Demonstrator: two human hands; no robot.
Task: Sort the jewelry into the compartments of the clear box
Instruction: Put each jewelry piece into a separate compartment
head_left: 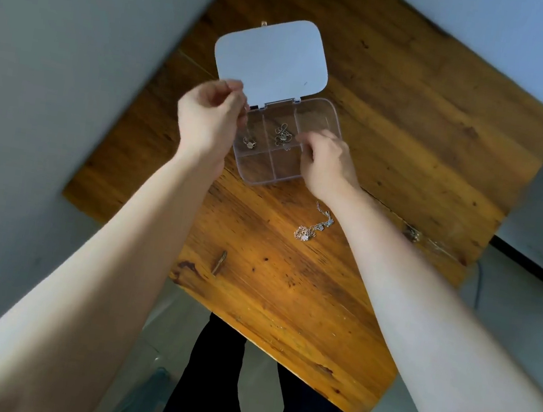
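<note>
Wooden table (392,145) lies bare right of clear box (323,116).

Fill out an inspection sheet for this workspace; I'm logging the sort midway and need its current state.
Surface: wooden table, worn and knotted, with dark marks.
Job's things: clear box open, white lid raised at the far side; dark necklace coiled in the far middle compartment; pendant hanging on its chain into the far left compartment; silver necklace loose on the table, nearer than the box.
Clutter: nothing seen.
Grips: left hand pinches the pendant's chain above the box; right hand rests on the box's right side.
Cables: dark cable hangs past the table's right edge.
Surroundings: pale walls; the person's dark trousers below.
</note>
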